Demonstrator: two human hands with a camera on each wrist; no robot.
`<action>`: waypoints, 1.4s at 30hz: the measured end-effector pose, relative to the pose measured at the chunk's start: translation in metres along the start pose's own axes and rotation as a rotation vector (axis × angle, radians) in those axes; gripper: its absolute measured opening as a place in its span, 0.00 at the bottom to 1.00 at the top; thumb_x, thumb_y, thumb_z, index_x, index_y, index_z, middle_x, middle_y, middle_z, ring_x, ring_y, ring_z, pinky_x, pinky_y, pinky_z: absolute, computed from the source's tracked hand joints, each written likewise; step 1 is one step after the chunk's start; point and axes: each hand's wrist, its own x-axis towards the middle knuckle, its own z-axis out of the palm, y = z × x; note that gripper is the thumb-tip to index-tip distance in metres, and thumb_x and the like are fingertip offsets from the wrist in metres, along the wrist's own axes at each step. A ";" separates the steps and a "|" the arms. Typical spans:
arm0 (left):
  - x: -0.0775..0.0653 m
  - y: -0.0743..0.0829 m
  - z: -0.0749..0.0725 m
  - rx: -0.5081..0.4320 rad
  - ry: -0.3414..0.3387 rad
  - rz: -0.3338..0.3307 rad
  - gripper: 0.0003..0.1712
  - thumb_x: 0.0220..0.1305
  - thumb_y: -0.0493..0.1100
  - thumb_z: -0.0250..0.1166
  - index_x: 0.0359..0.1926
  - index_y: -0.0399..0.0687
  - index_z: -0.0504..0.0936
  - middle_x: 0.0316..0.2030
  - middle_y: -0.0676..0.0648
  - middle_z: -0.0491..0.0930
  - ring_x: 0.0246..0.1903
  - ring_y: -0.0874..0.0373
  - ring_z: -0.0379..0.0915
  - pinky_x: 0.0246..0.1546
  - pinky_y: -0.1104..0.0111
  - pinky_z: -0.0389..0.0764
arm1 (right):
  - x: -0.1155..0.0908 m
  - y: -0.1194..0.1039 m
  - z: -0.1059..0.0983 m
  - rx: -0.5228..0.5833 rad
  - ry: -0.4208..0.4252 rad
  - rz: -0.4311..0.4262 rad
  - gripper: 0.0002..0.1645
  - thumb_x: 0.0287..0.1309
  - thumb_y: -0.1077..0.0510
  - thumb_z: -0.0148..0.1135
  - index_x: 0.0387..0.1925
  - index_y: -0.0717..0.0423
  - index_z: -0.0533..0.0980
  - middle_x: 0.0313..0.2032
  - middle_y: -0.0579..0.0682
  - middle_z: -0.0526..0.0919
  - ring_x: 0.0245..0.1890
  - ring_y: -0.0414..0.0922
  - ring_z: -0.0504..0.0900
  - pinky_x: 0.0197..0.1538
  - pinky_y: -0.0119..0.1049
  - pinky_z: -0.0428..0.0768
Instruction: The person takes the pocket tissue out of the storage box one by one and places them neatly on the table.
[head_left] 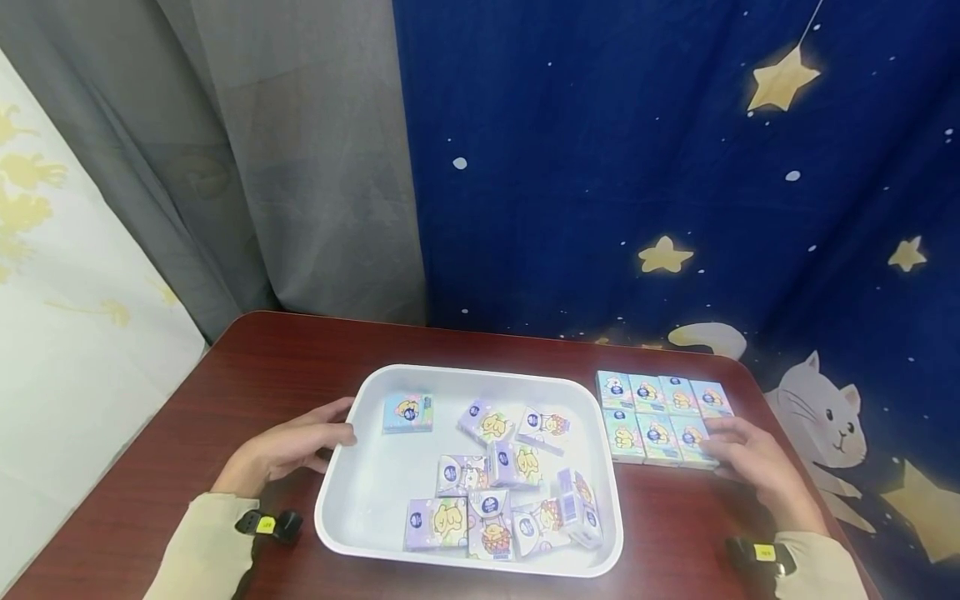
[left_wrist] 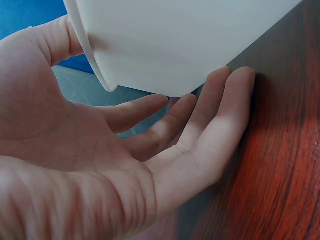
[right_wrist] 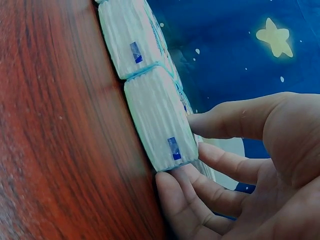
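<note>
The tray [head_left: 367, 508] sits on the table [head_left: 270, 367] at the lower centre of the frame and contains eight purple packs [head_left: 437, 523] plus, at its upper left, one blue pack [head_left: 407, 414]. The left hand [head_left: 300, 440] touches the tray's left rim, fingers relaxed and spread wide of the thumb. At the lower right, seven further blue packs [head_left: 622, 437] lie in two adjoining rows; the right hand [head_left: 750, 454] holds the right-hand end pack [right_wrist: 157, 117] of the lower row between thumb and bent fingers
</note>
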 end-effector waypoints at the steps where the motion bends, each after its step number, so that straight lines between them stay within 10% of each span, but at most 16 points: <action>1: 0.000 0.000 0.000 0.001 0.000 -0.001 0.49 0.69 0.40 0.62 0.86 0.38 0.52 0.59 0.36 0.82 0.48 0.41 0.85 0.48 0.42 0.89 | 0.000 0.000 0.000 -0.002 -0.001 0.002 0.42 0.79 0.51 0.63 0.79 0.73 0.60 0.61 0.73 0.79 0.46 0.47 0.88 0.44 0.33 0.85; 22: -0.001 0.001 0.000 0.006 0.016 -0.015 0.49 0.69 0.42 0.64 0.86 0.41 0.54 0.62 0.37 0.81 0.49 0.42 0.85 0.50 0.41 0.88 | -0.008 -0.016 -0.002 -0.054 0.107 -0.015 0.38 0.79 0.45 0.62 0.75 0.69 0.69 0.65 0.73 0.76 0.55 0.59 0.81 0.47 0.42 0.79; 42: -0.002 0.007 0.003 0.011 0.031 -0.029 0.49 0.68 0.43 0.65 0.85 0.40 0.55 0.60 0.37 0.81 0.49 0.42 0.85 0.50 0.42 0.88 | -0.032 -0.126 0.054 -0.220 0.119 -0.329 0.25 0.75 0.50 0.69 0.64 0.60 0.79 0.55 0.64 0.87 0.51 0.61 0.86 0.47 0.42 0.85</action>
